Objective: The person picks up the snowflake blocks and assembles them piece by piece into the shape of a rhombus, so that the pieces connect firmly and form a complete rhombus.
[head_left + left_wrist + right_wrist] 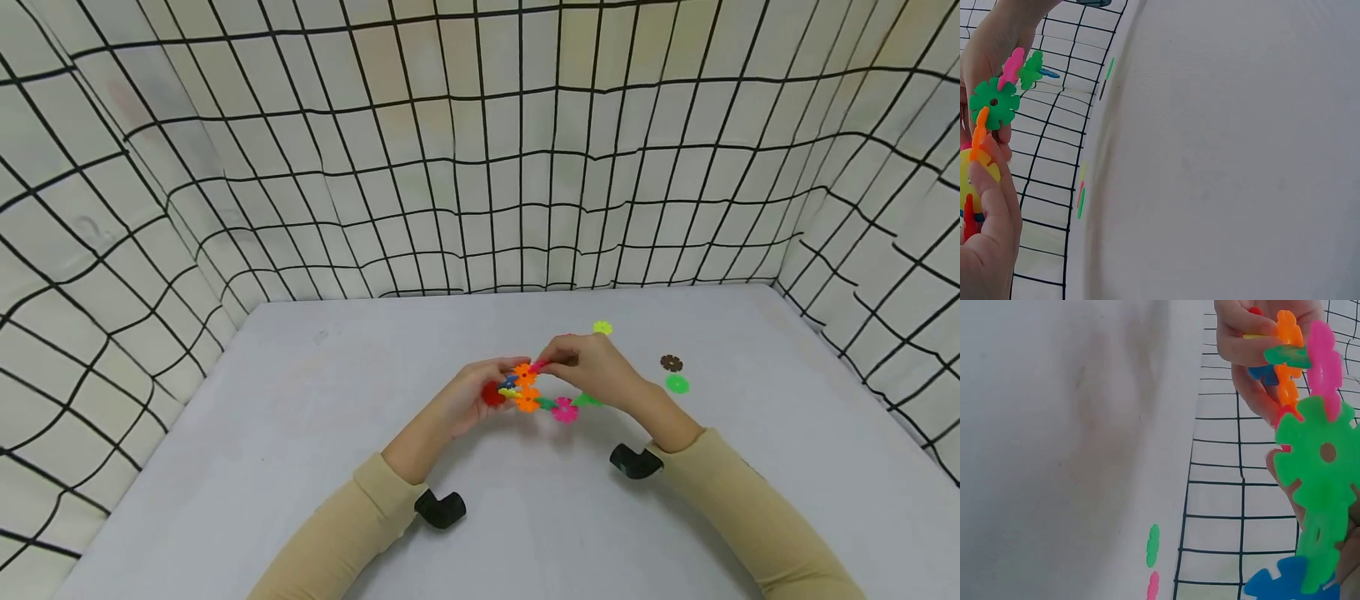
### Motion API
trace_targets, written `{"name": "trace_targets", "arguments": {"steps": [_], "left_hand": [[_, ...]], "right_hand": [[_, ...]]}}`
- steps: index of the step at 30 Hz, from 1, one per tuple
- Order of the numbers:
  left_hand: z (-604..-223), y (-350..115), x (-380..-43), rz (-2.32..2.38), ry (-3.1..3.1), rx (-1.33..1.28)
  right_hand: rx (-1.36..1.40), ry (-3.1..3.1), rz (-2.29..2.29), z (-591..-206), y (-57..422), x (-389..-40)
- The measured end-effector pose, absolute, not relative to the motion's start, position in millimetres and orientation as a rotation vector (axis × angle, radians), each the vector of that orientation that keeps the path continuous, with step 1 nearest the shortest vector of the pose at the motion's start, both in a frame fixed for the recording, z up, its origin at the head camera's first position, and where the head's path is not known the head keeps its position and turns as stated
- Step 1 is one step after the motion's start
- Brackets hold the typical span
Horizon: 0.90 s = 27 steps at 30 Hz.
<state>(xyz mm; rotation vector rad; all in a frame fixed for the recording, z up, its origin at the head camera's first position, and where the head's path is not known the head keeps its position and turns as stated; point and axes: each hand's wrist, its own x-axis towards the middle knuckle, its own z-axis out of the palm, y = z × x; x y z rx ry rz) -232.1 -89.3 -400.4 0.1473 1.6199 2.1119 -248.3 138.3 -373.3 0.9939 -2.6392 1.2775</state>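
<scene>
A chain of flower-shaped plastic linking discs hangs between my hands, above the table. My left hand [467, 402] grips its left end, where a red disc [492, 394], a yellow disc [969, 181] and orange discs [527, 400] are joined. With thumb and forefinger, my right hand [600, 368] pinches a pinkish-red disc [537, 367] right at the upper orange disc [524, 375]. Beyond the lower orange disc come a dark green disc [994, 103], a pink disc [565, 410], a light green disc [1300, 440] and a blue disc [1288, 581], trailing below my right hand.
Loose discs lie on the white table [315, 400] beyond my right hand: a yellow one [602, 327], a brown one [671, 363] and a green one [677, 383]. Black netting [487, 183] over pale walls encloses the back and sides. Black curved mounts [441, 510] stick out from both cuffs.
</scene>
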Motion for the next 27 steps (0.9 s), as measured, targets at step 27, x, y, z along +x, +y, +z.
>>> {"name": "trace_targets", "arguments": {"steps": [27], "left_hand": [[-401.5,-98.7,-232.1,2.117,1.835,-0.032]], "right_hand": [[0.591,-2.81,1.35,-349.6,224.0,-270.0]]}}
